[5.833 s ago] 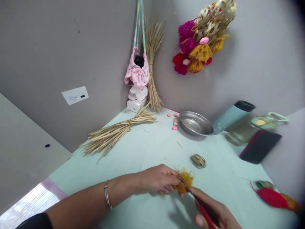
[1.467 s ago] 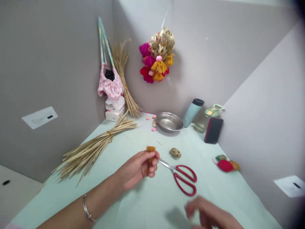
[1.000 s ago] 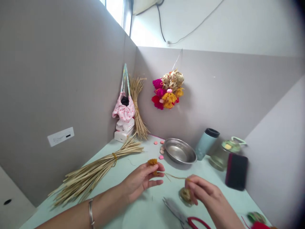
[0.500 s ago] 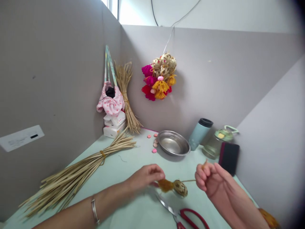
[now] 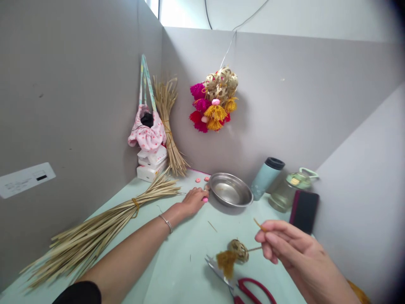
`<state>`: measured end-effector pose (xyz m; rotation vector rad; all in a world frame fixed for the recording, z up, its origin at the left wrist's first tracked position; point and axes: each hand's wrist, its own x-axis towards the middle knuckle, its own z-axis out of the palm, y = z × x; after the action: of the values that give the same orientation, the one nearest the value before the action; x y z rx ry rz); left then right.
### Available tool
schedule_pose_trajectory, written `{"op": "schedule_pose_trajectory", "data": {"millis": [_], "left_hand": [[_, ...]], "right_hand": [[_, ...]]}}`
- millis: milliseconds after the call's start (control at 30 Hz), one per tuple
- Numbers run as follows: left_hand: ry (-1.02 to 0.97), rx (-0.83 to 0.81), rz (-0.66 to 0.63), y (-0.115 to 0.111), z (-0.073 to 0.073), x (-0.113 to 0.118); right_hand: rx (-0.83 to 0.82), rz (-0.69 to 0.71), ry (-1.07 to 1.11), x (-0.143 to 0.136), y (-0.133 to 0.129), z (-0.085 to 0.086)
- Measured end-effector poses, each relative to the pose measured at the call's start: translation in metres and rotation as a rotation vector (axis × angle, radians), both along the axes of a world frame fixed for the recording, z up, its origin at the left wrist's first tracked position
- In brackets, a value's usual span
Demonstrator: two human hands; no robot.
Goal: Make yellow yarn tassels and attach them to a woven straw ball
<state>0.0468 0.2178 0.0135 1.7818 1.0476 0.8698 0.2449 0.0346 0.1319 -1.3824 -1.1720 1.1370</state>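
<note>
My left hand (image 5: 193,201) is stretched out to the small pink beads beside the metal bowl, its fingers over them and no bead visibly lifted. One bright pink bead (image 5: 205,200) shows at the fingertips. In my right hand (image 5: 281,240) a yellow cord (image 5: 258,224) is pinched between thumb and fingers, its end sticking up. From the same hand the cord runs left to a small woven straw ball (image 5: 239,250) with a mustard yarn tassel (image 5: 226,262). Just below the tassel lie red-handled scissors (image 5: 253,288), blades partly behind it.
A metal bowl (image 5: 230,191), a blue tumbler (image 5: 267,177), a green-lidded jug (image 5: 289,192) and a phone (image 5: 304,211) stand at the back right. A tied straw bundle (image 5: 117,217) lies at left. Woven balls with tassels (image 5: 218,99) hang on the wall.
My left hand has left the tassel and moved forward to the pink beads. The tassel now hangs down from the ball. My right hand has turned, still holding the cord.
</note>
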Motion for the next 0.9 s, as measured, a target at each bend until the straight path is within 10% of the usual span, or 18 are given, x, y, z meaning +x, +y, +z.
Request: {"op": "schedule_pose_trajectory", "data": {"millis": [300,900], "left_hand": [[-0.4,-0.426,-0.393,-0.074,0.041,-0.006],[-0.605,-0.641,-0.349,-0.106,0.038,-0.01]], "right_hand": [[0.077,-0.014,-0.391,-0.014,-0.001,-0.004],[0.399,0.154,-0.851,-0.038,0.006,-0.05]]}}
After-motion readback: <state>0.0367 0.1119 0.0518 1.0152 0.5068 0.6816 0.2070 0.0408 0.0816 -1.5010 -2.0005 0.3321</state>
